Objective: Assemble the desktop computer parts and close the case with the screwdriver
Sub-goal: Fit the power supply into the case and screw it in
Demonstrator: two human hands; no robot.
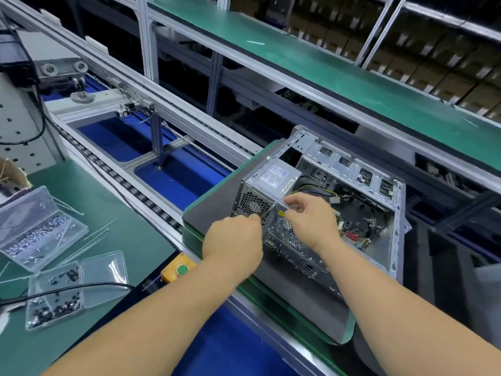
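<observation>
Obscuring, perhaps, a screw: left hand (235,240).

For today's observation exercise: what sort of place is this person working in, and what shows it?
Most likely an electronics assembly line in a factory. A roller conveyor runs past the bench, an open computer case sits on a pallet, and clear screw boxes lie nearby.

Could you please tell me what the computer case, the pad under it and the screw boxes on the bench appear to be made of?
Computer case: bare sheet metal by the look, silvery grey, with punched slots and vent holes. Pad: dark grey and matte, probably foam or rubber; the picture leaves it open. Screw boxes: clear glossy plastic, since the small screws show through and the lids catch highlights.
</observation>
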